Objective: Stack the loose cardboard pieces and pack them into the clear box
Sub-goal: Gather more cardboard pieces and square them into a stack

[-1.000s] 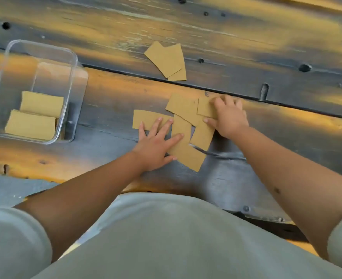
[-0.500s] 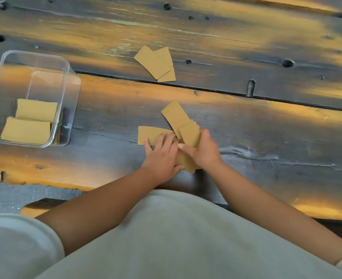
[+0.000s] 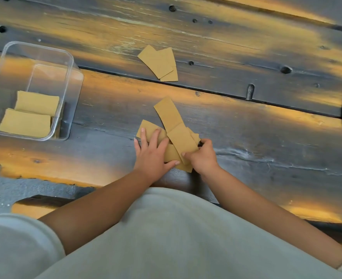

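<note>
Head view: left hand (image 3: 153,156) lies spread, pressing the fanned cardboard pieces (image 3: 174,125) flat, apparently to steady them, while right hand (image 3: 201,156) pinches their near edge to square them; clear box (image 3: 69,63) sits at ten o'clock, part-filled.

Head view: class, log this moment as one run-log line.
left hand: pressing loose cardboard pile | right hand: gripping pile edge | clear box: two stacks inside | far pieces: untouched
</note>
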Demonstrator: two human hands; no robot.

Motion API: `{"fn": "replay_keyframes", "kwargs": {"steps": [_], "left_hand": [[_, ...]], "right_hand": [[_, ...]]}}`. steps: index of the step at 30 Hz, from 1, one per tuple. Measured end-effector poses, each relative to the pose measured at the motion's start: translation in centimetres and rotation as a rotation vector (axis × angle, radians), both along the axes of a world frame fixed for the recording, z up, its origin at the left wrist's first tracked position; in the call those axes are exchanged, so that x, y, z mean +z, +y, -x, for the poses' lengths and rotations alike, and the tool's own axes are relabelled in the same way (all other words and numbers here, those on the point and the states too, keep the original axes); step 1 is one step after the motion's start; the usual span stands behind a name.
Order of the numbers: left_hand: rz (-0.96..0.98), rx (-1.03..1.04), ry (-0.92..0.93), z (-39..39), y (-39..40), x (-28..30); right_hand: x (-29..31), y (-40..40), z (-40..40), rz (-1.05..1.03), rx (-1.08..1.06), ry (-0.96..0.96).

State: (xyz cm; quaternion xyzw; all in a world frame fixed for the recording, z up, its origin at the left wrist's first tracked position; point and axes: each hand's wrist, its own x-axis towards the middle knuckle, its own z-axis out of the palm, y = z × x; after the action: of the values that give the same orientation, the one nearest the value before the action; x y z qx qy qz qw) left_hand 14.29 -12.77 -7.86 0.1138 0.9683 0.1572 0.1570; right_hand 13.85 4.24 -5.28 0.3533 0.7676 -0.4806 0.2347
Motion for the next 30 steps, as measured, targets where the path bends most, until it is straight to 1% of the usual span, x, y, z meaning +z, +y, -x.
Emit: {"fn": "replay_keyframes", "kwargs": {"steps": [3, 7, 11, 14, 16, 18, 21, 26, 27, 29, 30], "left_hand": [[-0.095, 0.067, -0.021, 0.1, -0.1, 0.0], [-0.284, 0.151, -0.013, 0.0, -1.1, 0.2], [-0.426, 0.152, -0.075, -0.3, -1.7, 0.7], [-0.507, 0.150, -0.120, -0.7, -1.8, 1.0], [-0.517, 0.133, -0.140, -1.2, -1.7, 1.2], [-0.535, 0.130, -0.135, -1.8, -1.8, 1.3], [-0.553, 0.131, -0.097, -2.0, -2.2, 1.5], [-0.572, 0.097, -0.210, -0.6, -3.9, 1.9], [-0.536, 0.090, -0.187, -0.3, -4.1, 1.8], [-0.383, 0.081, -0.107, 0.3, -4.3, 2.0], [-0.324, 0.082, -0.098, 0.5, -4.3, 2.2]], "right_hand": [[0.0, -0.6, -0.3, 0.080, -0.042, 0.025], [0.2, -1.1, -0.4, 0.180, -0.127, 0.051], [0.2, -1.7, -1.0, 0.416, -0.284, 0.039], [0.3, -2.2, -1.3, 0.639, -0.431, 0.030], [0.5, -2.2, -1.3, 0.721, -0.513, 0.054], [0.8, -2.0, -1.3, 0.788, -0.522, 0.053], [1.0, -1.4, -1.4, 0.820, -0.474, 0.012], [1.5, -0.4, -2.1, 0.809, -0.331, 0.044], [1.6, -0.3, -2.3, 0.797, -0.305, 0.058], [2.1, 0.0, -2.6, 0.760, -0.256, 0.102], [2.3, 0.2, -2.8, 0.746, -0.234, 0.132]]}}
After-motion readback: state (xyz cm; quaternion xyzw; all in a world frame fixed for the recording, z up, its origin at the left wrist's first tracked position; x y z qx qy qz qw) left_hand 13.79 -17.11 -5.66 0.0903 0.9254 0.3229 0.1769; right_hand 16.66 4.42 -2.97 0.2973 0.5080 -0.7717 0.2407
